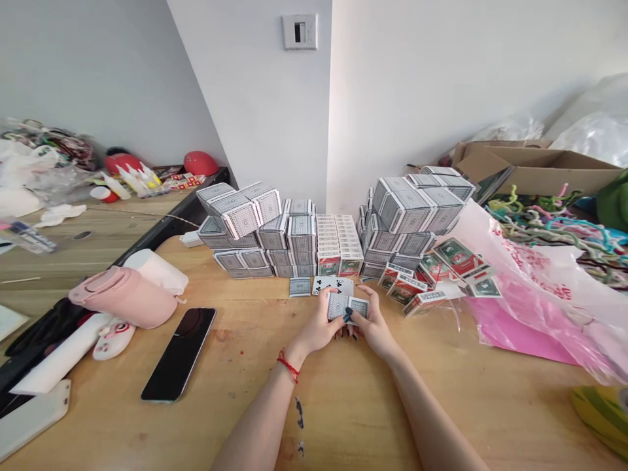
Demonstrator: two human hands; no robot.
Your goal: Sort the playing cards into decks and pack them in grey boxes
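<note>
My left hand (318,325) and my right hand (373,324) meet at the middle of the wooden table (275,418), both gripping a deck of grey-backed playing cards (341,306) from its sides. Dark-painted fingernails show on the cards. Just beyond my hands, a few face-up playing cards (332,284) lie on the table, one of them a club card. To their left lies a single grey-patterned card (299,286). Tall stacks of grey card boxes (260,232) rise behind them.
A second pile of grey boxes (407,216) and loose red-and-green card boxes (422,278) stand to the right, beside a pink plastic bag (534,288). A black smartphone (179,353) and a pink bottle (125,297) lie left. A cardboard box (534,167) and coloured cords sit far right.
</note>
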